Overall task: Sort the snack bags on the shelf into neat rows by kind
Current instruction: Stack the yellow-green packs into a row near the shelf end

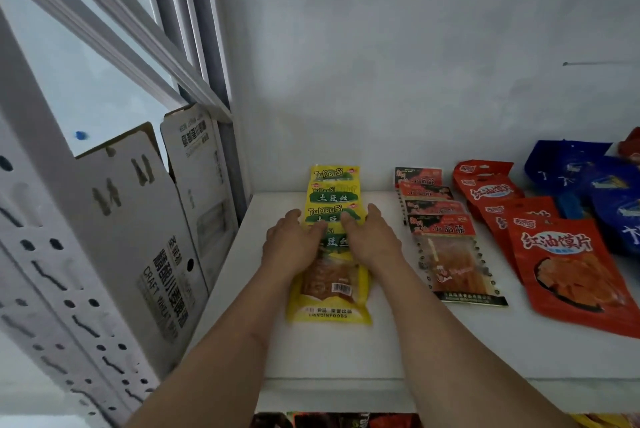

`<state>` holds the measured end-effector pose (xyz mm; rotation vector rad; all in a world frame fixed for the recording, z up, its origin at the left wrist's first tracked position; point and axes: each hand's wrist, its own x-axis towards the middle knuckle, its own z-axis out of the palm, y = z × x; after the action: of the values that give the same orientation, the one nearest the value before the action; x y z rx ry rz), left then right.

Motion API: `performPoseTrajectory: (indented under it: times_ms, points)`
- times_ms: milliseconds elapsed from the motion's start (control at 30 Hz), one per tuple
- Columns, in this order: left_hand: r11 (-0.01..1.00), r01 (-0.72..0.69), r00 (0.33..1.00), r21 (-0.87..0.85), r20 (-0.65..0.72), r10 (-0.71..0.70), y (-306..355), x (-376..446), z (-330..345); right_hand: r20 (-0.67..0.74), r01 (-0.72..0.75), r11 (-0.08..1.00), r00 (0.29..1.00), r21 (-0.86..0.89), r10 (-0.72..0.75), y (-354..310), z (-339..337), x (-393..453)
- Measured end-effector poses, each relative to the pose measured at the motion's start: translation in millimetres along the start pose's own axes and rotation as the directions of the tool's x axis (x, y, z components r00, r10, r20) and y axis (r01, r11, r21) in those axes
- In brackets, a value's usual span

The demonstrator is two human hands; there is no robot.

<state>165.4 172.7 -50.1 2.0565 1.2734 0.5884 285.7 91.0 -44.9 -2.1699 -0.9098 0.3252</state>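
The row of yellow bags (330,244) lies overlapped at the left of the shelf (346,358), pressed from both sides by the flat-fingered left hand (294,242) and right hand (370,237). Uneven pressure could skew the slippery overlapped row.

Yellow snack bags (331,254) lie overlapped in a near-to-far row at the white shelf's (346,351) left; red-black bags (446,240), orange-red bags (554,254) and blue bags (588,185) lie in rows rightward.

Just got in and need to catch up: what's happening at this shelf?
A person is tidying snack bags on a white shelf. The left hand and right hand press flat on the yellow bags, squaring their overlapping row. Beside it lie rows of red-and-black bags, orange-red bags and blue bags.
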Motion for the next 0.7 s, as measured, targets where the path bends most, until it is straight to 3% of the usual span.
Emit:
performPoseTrajectory:
  times_ms: [267,467,700]
  points:
    - [0.991,0.039,0.997,-0.125,0.064,-0.032,12.2,26.8,4.8,0.054,0.004,1.000,0.999,0.026,-0.006,1.8,-1.5,33.2]
    - [0.994,-0.049,0.999,0.094,-0.015,0.051,9.2,29.5,18.7,0.019,0.012,1.000,1.000,0.021,-0.012,10.5,8.5,46.3]
    - [1.000,-0.020,0.999,-0.014,0.029,0.021,6.8,37.1,16.9,0.013,0.009,0.998,1.000,0.060,-0.010,10.9,7.1,48.8]
